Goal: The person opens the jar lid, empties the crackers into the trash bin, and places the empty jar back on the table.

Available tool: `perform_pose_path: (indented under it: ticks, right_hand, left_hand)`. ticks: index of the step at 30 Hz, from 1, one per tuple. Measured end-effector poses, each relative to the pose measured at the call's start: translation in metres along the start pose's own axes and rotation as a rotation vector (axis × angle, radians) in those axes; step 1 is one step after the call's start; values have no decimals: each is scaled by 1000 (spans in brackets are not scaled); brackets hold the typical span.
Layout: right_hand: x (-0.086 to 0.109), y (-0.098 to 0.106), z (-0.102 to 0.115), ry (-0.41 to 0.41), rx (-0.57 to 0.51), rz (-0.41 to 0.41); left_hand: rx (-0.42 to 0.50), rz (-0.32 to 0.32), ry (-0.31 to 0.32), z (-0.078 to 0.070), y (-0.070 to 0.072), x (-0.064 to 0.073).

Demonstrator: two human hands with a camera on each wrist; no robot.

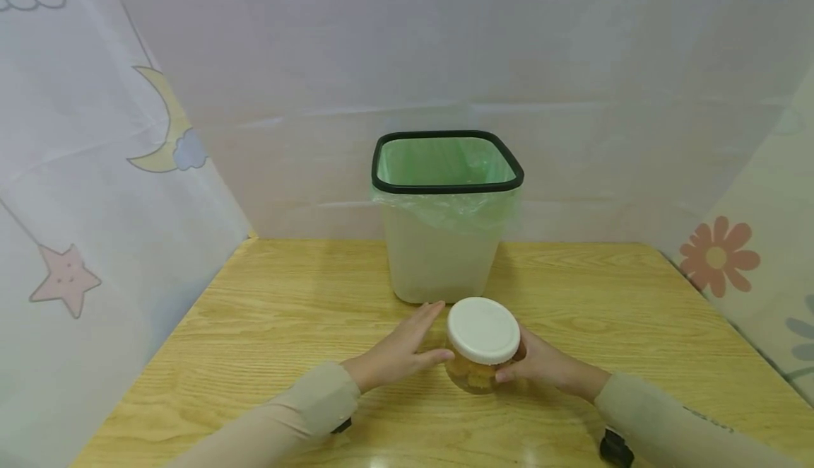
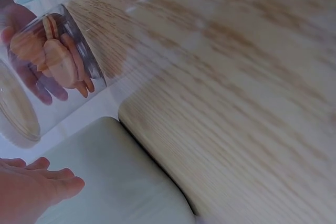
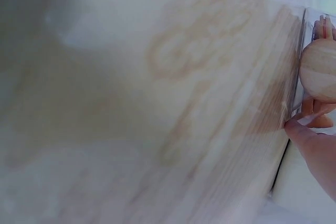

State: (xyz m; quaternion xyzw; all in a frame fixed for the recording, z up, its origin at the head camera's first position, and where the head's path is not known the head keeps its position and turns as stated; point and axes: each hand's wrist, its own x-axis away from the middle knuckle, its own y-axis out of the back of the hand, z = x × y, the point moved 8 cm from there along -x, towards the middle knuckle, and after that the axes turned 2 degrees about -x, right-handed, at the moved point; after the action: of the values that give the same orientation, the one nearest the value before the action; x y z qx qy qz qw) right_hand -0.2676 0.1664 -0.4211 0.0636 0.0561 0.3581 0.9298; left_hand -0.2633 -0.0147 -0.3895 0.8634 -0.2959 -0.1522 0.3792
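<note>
A clear jar with a white lid is near the front middle of the table. Round biscuits show through its wall in the left wrist view. My right hand grips the jar from its right side, thumb at the front. In the right wrist view the thumb lies against the jar's lower end. On the other side, my left hand is held with fingers extended, thumb right at the jar's wall. Part of the right hand is hidden behind the jar.
Just behind the jar stands a pale waste bin with a black rim and a green bag liner. It rests on the wooden table. A printed cloth hangs around the back and sides.
</note>
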Motion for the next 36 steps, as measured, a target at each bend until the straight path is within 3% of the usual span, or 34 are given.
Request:
perform_pose_path:
  ticks: [13, 21, 36]
  right_hand:
    - [1, 5, 0, -22, 55, -39]
    - [-3, 1, 0, -12, 26, -8]
    - [0, 2, -4, -50, 16, -22]
  left_hand:
    - [22, -7, -7, -5, -1, -6]
    - [34, -17, -5, -6, -1, -7]
    - [41, -16, -24, -11, -4, -12]
